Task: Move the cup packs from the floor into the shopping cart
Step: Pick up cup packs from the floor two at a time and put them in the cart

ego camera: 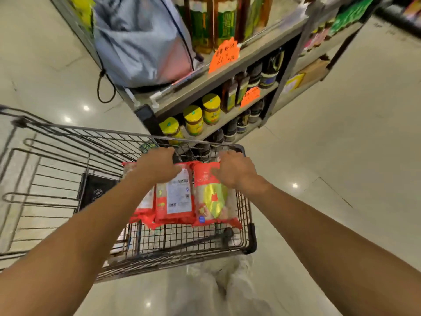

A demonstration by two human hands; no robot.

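Note:
Three red cup packs lie side by side inside the wire shopping cart (249, 215) at its right end. My left hand (159, 165) grips the top of the middle cup pack (175, 201), which shows a white label. My right hand (234, 167) grips the top of the right cup pack (211, 201), which has a clear window with yellow print. The left cup pack (143, 208) is partly hidden behind my left forearm. Both arms reach down over the cart's near wall.
A grey shelf unit (227, 69) stands just beyond the cart, with yellow-lidded jars (193, 119), dark bottles and orange price tags (224, 54). A grey-blue drawstring bag (141, 39) hangs at its left end. A black item (95, 192) lies in the cart. Glossy tiled floor lies to the right.

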